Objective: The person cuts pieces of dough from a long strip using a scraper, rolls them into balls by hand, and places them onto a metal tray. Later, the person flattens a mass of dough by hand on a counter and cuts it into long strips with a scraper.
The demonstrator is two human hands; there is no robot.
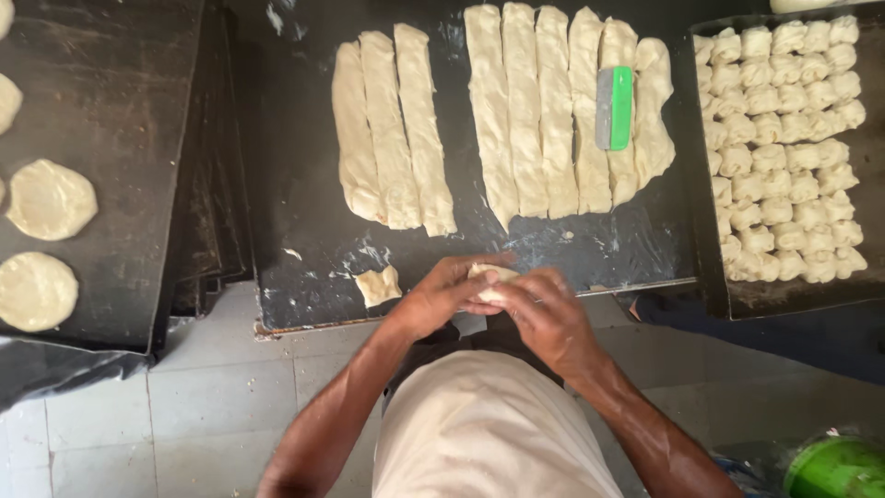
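I have both hands, left hand (441, 293) and right hand (542, 309), cupped shut around a dough piece (491, 274); it looks soft, light, tacky, so I pinch its edges gently.

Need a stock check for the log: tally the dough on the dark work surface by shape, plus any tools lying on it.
Long dough strips: 9
Small loose dough piece: 1
Dough piece held in both hands: 1
Green and grey scraper: 1
Total: 12
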